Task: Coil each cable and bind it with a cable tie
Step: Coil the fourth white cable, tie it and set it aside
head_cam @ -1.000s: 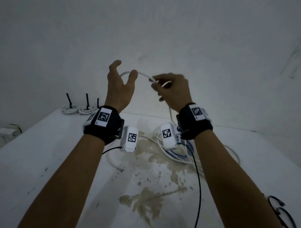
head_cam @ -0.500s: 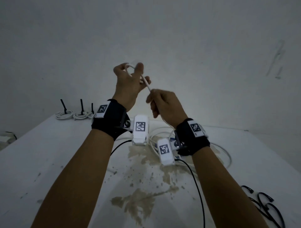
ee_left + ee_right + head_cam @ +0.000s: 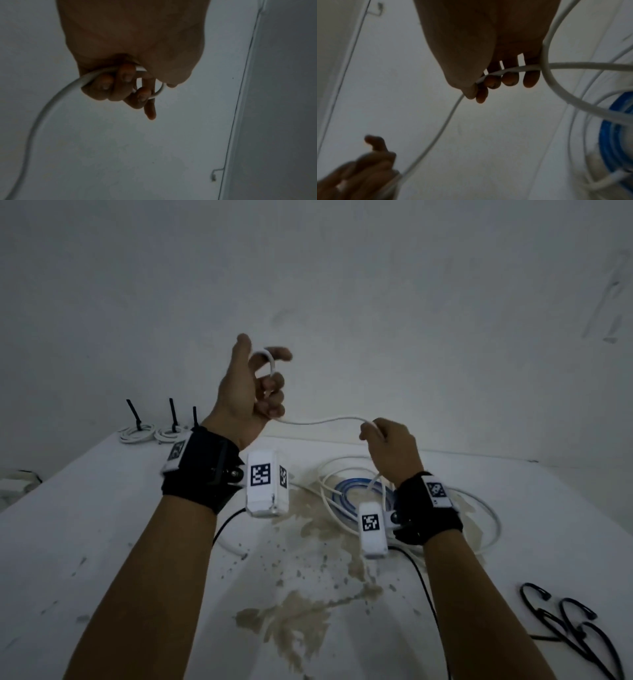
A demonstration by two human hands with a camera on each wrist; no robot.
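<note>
Left hand (image 3: 251, 392) fingers curled round a small loop of white cable (image 3: 322, 421), right hand (image 3: 390, 450) pinching the same cable further along, both raised above the stained table (image 3: 102, 508), slack trailing down onto blue cable coil (image 3: 346, 494), bound coils (image 3: 150, 433) at far-left table edge

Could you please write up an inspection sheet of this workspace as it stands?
Surface: white table, brown stains mid-table.
Job's things: white cable spans both hands; bound coils far left; black ties near right.
Clutter: nothing seen.
Grippers: left hand holds a small loop of the cable; right hand pinches it.
Cables: loose white loops and blue cable lie on table.
Surroundings: plain white wall.
</note>
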